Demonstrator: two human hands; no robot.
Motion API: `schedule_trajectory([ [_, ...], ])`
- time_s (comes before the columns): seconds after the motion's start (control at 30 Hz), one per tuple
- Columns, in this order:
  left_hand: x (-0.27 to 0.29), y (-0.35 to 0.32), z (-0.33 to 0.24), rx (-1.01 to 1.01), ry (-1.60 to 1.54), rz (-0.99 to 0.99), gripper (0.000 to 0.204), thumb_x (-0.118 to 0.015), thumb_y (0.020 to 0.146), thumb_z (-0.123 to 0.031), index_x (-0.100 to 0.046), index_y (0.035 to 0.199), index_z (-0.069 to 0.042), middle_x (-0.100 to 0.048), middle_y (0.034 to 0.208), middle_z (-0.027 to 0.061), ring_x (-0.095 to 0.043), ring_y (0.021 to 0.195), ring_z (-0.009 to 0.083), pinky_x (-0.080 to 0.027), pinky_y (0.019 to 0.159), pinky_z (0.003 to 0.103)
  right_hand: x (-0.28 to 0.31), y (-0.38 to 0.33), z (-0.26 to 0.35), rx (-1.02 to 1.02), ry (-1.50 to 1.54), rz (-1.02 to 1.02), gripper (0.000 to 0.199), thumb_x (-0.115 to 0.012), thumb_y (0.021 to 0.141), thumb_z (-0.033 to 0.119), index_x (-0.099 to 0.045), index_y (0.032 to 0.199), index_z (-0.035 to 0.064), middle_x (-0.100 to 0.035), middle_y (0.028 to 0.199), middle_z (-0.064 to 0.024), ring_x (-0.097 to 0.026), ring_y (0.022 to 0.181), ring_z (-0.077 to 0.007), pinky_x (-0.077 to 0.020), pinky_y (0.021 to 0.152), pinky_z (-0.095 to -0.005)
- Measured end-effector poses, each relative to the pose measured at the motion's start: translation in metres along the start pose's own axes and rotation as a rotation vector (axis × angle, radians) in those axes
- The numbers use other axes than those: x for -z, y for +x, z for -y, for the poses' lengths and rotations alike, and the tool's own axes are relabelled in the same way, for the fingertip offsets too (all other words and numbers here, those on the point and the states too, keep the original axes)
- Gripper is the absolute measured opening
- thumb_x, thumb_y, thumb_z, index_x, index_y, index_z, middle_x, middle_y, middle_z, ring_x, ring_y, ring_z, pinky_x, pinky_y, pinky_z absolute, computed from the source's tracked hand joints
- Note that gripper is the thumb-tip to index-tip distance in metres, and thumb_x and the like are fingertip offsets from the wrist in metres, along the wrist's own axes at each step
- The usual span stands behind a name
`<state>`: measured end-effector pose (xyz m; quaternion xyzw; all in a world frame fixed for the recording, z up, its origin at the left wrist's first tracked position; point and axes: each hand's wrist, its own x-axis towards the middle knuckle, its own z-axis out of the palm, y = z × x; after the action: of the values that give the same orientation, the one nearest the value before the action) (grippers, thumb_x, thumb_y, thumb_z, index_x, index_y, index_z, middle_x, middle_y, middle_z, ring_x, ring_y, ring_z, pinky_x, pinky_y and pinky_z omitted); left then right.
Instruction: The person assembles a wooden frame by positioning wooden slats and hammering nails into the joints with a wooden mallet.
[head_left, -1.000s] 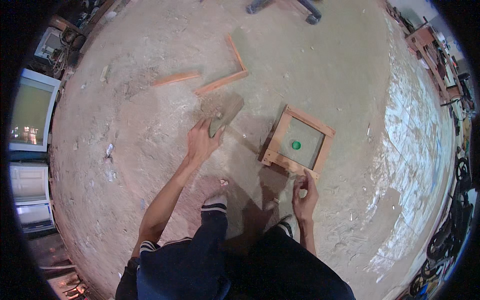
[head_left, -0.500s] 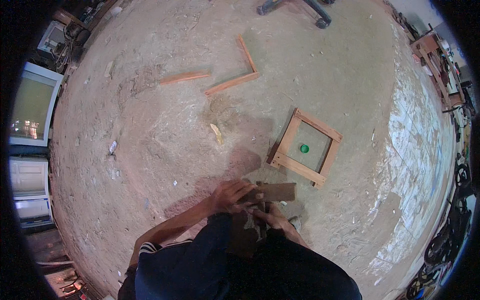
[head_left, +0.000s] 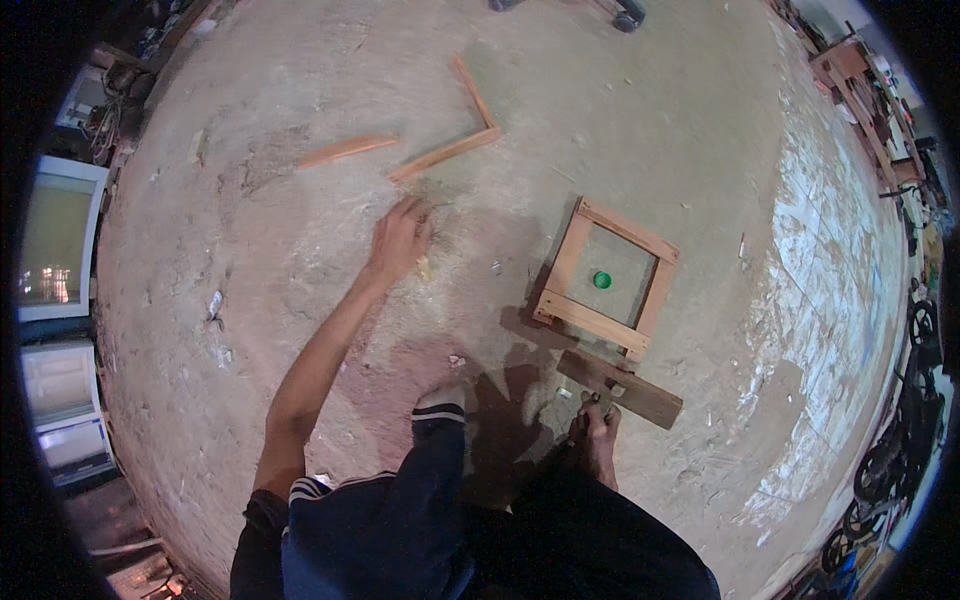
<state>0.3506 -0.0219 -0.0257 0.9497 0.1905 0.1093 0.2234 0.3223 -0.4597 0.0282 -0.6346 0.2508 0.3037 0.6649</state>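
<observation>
The left hand (head_left: 400, 238) reaches out flat, fingers spread, touching the dusty floor (head_left: 300, 300) beside a small yellowish scrap (head_left: 425, 268). To its right a square wooden frame (head_left: 605, 280) encloses a green cap (head_left: 601, 280). The right hand (head_left: 597, 408), partly hidden, presses on a plank (head_left: 622, 388); its grip is unclear. Beyond the left hand lie an L-piece (head_left: 455, 135) and a slat (head_left: 347, 151). Clutter lines the room's edges.

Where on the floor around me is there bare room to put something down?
Bare floor lies between the left hand and the square wooden frame, and beyond the frame toward the L-shaped strips. It is crowded near the feet: the dark plank lies just below the frame, with the right hand on it.
</observation>
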Motion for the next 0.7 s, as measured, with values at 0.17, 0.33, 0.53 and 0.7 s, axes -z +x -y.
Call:
schedule_trajectory([
  [0.17, -0.014, 0.026, 0.015, -0.067, 0.025, 0.038, 0.024, -0.066, 0.09, -0.01, -0.071, 0.113, -0.002, -0.068, 0.12, 0.018, -0.064, 0.114, 0.0366, -0.052, 0.096, 0.044, 0.023, 0.005, 0.007, 0.091, 0.123, -0.222, 0.03, -0.07, 0.096, 0.025, -0.048, 0.078, 0.0141, -0.04, 0.058, 0.0053, -0.033, 0.043, -0.0085, -0.0255, 0.041, -0.0288],
  [0.33, -0.019, 0.032, 0.016, -0.164, 0.071, -0.058, 0.018, -0.064, 0.089, -0.004, -0.068, 0.106, -0.001, -0.067, 0.109, 0.016, -0.065, 0.104, 0.0371, -0.053, 0.09, 0.046, 0.057, 0.002, 0.012, 0.151, 0.209, -0.357, 0.03, -0.067, 0.098, 0.021, -0.045, 0.077, 0.0144, -0.036, 0.056, 0.006, -0.029, 0.039, -0.007, -0.0233, 0.036, -0.0283],
  [0.53, -0.019, 0.038, 0.014, -0.244, 0.172, 0.046, 0.013, -0.063, 0.087, 0.002, -0.063, 0.1, 0.002, -0.064, 0.101, 0.0196, -0.065, 0.097, 0.0388, -0.052, 0.082, 0.047, 0.078, -0.002, 0.01, 0.162, 0.303, -0.512, 0.026, -0.066, 0.098, 0.019, -0.048, 0.08, 0.0116, -0.037, 0.056, 0.0048, -0.03, 0.039, -0.0076, -0.0256, 0.036, -0.028],
  [0.7, 0.028, 0.052, 0.004, -0.275, 0.042, 0.158, 0.014, -0.064, 0.086, 0.005, -0.062, 0.099, 0.004, -0.065, 0.092, 0.0185, -0.064, 0.077, 0.034, -0.052, 0.072, 0.045, 0.086, -0.006, -0.002, 0.131, 0.396, -0.526, 0.031, -0.067, 0.098, 0.016, -0.047, 0.075, 0.0128, -0.041, 0.058, 0.0035, -0.036, 0.039, -0.0088, -0.0276, 0.036, -0.028],
])
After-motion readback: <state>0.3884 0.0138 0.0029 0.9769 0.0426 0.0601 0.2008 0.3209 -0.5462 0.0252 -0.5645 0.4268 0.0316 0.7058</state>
